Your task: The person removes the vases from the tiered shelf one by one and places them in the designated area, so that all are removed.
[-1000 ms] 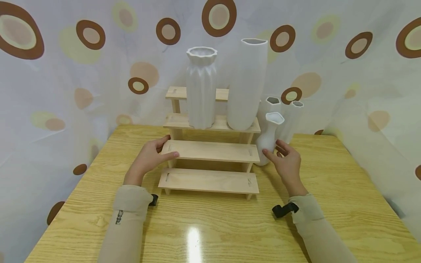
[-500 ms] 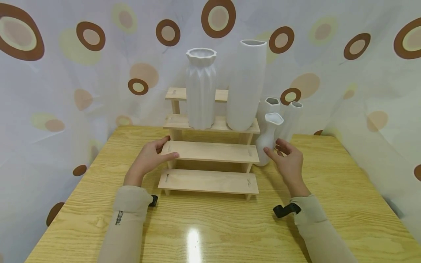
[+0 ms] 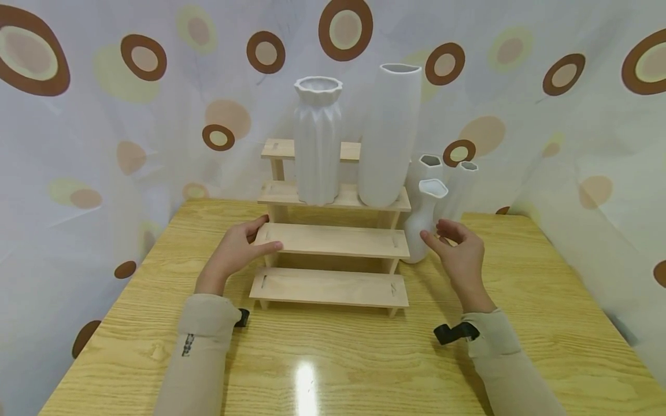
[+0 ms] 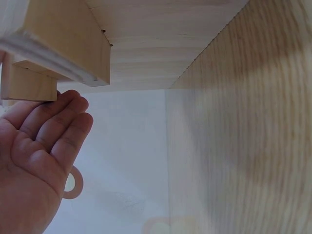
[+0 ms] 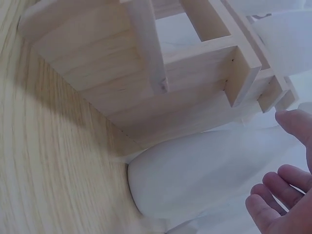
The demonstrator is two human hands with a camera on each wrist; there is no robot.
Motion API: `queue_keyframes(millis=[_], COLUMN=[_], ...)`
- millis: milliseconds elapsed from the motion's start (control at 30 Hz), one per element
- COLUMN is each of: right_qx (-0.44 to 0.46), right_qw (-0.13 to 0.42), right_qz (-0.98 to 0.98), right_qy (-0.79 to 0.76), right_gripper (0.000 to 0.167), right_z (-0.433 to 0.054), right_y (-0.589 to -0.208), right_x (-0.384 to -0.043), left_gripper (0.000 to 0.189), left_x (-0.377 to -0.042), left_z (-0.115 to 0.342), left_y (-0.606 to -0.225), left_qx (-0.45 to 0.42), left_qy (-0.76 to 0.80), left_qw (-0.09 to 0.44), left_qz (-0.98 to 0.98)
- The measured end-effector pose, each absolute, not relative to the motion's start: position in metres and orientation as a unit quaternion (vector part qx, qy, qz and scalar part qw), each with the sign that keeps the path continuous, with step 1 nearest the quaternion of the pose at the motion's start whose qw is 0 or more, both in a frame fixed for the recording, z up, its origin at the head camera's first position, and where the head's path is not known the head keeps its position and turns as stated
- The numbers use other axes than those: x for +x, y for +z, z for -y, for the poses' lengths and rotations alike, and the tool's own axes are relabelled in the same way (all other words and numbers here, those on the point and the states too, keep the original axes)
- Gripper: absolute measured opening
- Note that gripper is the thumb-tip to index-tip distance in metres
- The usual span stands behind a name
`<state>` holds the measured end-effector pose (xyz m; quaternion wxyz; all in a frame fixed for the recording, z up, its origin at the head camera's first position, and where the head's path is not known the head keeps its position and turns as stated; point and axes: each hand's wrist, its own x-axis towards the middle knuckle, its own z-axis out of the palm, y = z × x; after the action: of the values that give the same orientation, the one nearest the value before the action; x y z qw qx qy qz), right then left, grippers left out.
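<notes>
A stepped wooden display stand (image 3: 333, 240) stands mid-table. My left hand (image 3: 235, 249) grips the left end of its second step from the bottom, thumb on top; in the left wrist view that hand's fingers (image 4: 58, 126) lie along the wood. On the third step are a pleated white vase (image 3: 317, 153) and a taller smooth one (image 3: 389, 141). Right of the stand, a small white vase with a narrow neck (image 3: 418, 225) stands on the table. Close beside it is my right hand (image 3: 460, 257), fingers loosely spread, holding nothing; the right wrist view shows a gap to the vase body (image 5: 195, 170).
Behind the small vase stand two more white vases, one with an angular mouth (image 3: 430, 163) and a slender one (image 3: 460, 188). A patterned cloth (image 3: 171, 104) hangs behind the wood-grain table (image 3: 525, 300). The stand's lowest step (image 3: 328, 287) faces me.
My right hand has drawn slightly right, away from the small narrow-necked vase. My left hand stays on the stand, and the vases have not moved.
</notes>
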<state>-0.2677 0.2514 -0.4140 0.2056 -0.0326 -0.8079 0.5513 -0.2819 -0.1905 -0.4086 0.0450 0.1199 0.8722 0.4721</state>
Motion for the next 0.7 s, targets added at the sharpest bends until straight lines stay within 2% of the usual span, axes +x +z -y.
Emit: queue_keyframes(millis=[700], right_qx=[-0.022], right_qw=[0.209], right_qz=[0.798], right_qy=[0.565], right_gripper=[0.054], right_z=[-0.246], right_y=[-0.4], right_x=[-0.258], left_gripper=[0.1], left_x=[-0.281], left_z=[0.19], left_y=[-0.408], left_qx=[0.112], left_qy=[0.463], left_qw=[0.045], left_qz=[-0.878])
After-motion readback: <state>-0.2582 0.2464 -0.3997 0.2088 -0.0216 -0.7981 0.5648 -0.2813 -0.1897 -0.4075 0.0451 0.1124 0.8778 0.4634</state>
